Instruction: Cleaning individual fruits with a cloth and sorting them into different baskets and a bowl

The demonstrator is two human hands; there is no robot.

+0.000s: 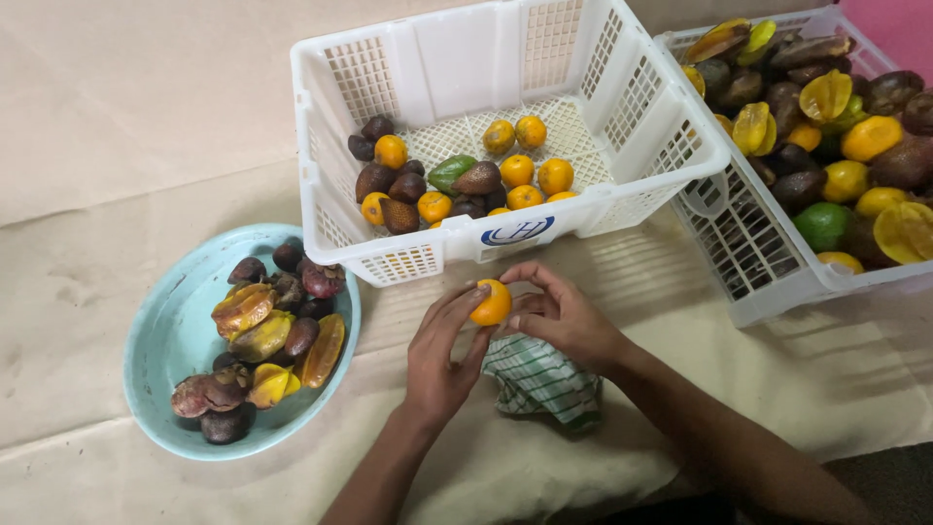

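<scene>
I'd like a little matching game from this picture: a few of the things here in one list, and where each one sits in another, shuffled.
Things:
1. Orange fruit
2. Checked cloth
3. Blue bowl
4. Green avocado

Places:
A. In the middle crate
B. Left of the crates
C. Between both hands' fingertips
D. Under the right hand

Pairs: 1-C, 2-D, 3-B, 4-A

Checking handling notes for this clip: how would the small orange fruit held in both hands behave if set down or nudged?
The small orange fruit looks round and smooth, so it would probably roll on the flat paper-covered table. It sits between fingertips of the left hand and right hand alone, suggesting it is light and firm.
</scene>
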